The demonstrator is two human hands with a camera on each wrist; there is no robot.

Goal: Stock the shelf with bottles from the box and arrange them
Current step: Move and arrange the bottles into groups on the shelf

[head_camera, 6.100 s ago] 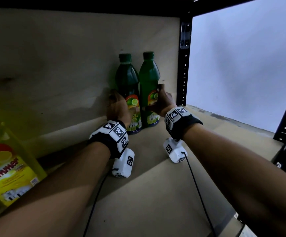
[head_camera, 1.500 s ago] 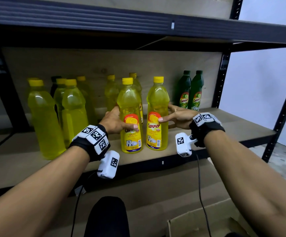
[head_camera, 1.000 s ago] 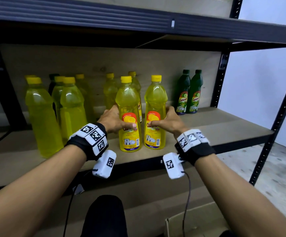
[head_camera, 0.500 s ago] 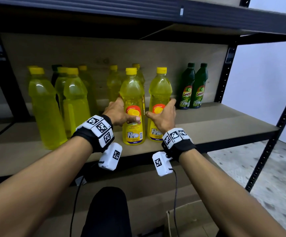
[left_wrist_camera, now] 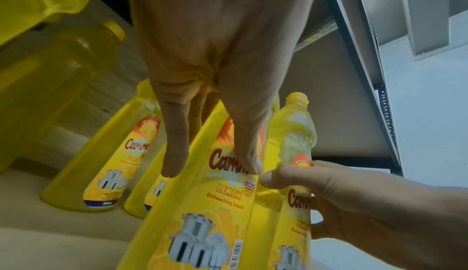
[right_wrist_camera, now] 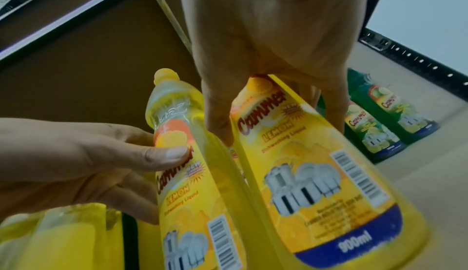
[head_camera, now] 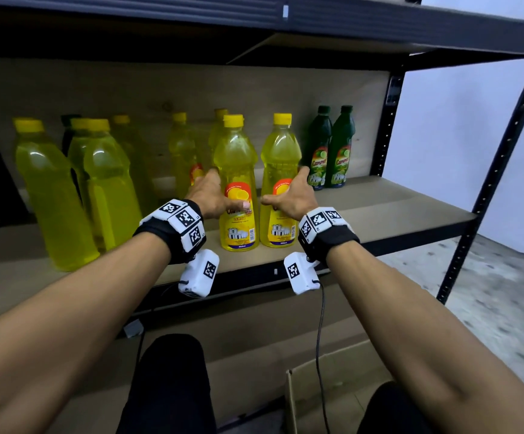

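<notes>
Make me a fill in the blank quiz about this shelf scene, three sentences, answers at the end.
1. The two bottles at the right end of the shelf are ____ in colour.
2. The front bottle under the left hand has a ____ cap.
3. The label of the bottle by the right hand reads ____ ml.

Answers: green; yellow; 900

Two dark green plastic dish-soap bottles [head_camera: 318, 148] stand on the shelf; yellow bottles [head_camera: 238, 183] number roughly nine.

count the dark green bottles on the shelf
2 clearly: the left dark green plastic bottle and the right dark green plastic bottle stand side by side at the shelf's right end. A dark cap behind the left yellow bottles may be another.
</notes>
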